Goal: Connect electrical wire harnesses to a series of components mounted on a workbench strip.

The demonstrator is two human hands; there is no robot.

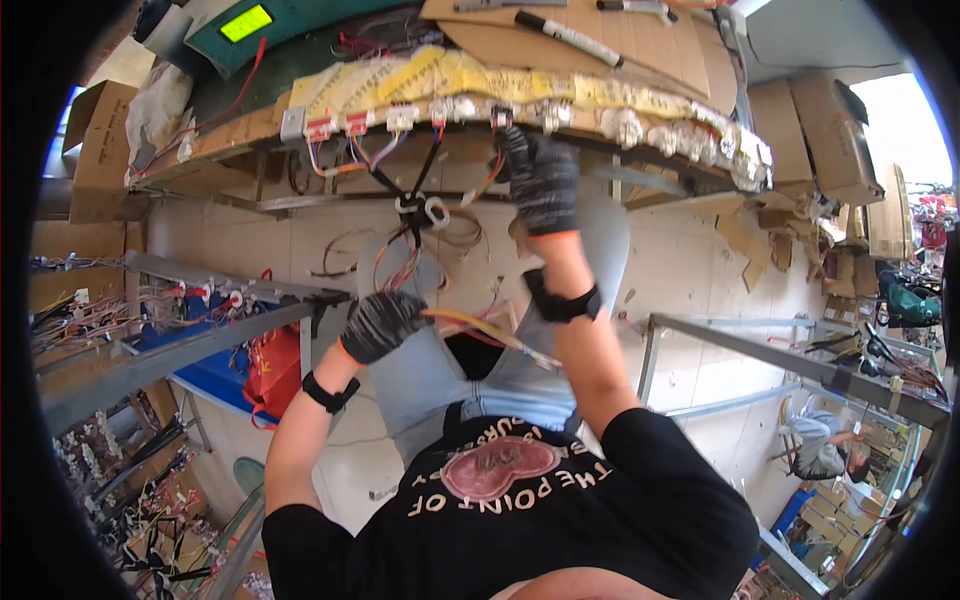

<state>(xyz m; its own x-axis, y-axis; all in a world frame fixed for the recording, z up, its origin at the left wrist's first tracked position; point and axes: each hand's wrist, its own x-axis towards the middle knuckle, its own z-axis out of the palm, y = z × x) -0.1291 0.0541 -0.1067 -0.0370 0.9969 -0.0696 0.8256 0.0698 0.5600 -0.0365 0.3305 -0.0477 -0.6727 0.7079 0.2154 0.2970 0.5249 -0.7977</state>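
A wiring harness hangs from the bench edge, its coloured wires meeting at a black-taped joint (414, 212) beside a white ring. Several plugs, one a red and white connector (357, 123), sit in a row along that edge. My left hand (383, 328), in a dark striped glove, is closed round the harness's wire bundle (470, 322), whose loose end points right across my lap. Up at the bench edge, the fingers of my gloved right hand (542, 185) are closed at a dark connector (502, 118) with coloured wires below it; the hand partly hides their grip.
Yellow tape (420, 75) covers the bench edge, with whitish sockets (625, 128) further right. A marker (570, 38) lies on cardboard behind. A teal device with a lit screen (246, 23) stands far left. Metal frames (800, 365) flank me; another person (825, 440) sits far right.
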